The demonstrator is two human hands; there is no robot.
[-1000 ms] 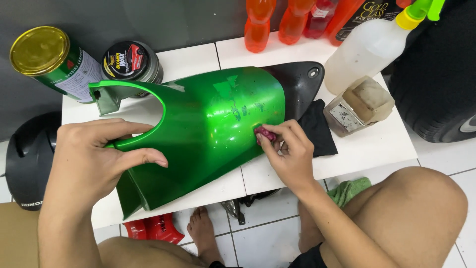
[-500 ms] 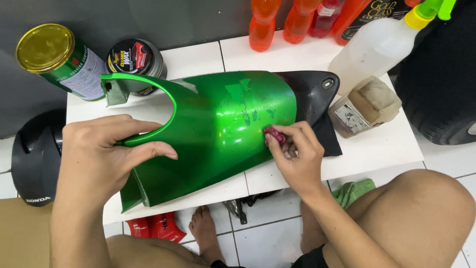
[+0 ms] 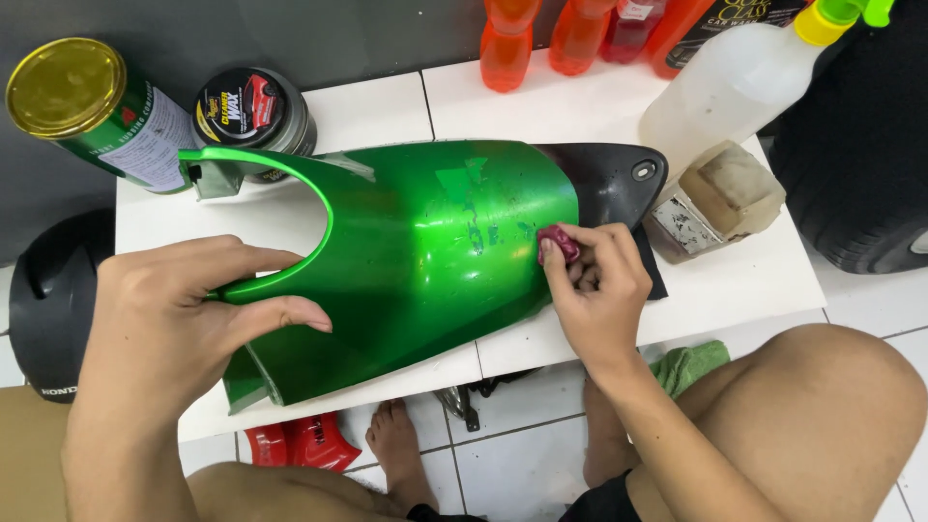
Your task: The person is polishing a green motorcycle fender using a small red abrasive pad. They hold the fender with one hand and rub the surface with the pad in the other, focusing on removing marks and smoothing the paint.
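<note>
A person's right hand (image 3: 599, 290) pinches a small dark-red pad (image 3: 559, 244) between thumb and fingers, pressing it against the surface of a glossy green plastic motorcycle body panel (image 3: 425, 251) near where the green meets its black end. The left hand (image 3: 169, 319) grips the panel's curved cut-out edge, thumb over the rim, fingers curled. The panel lies across a low white tiled table (image 3: 599, 106), its black tip resting just beside a dark cloth (image 3: 652, 271). Behind it stand a green cylindrical can with a gold lid (image 3: 92, 111) and a round black tin of wax (image 3: 253, 108). To the right sit a translucent spray bottle with a yellow-green trigger (image 3: 735, 82) and a small grimy clear jar (image 3: 720, 198); orange bottles (image 3: 541, 39) line the back.
</note>
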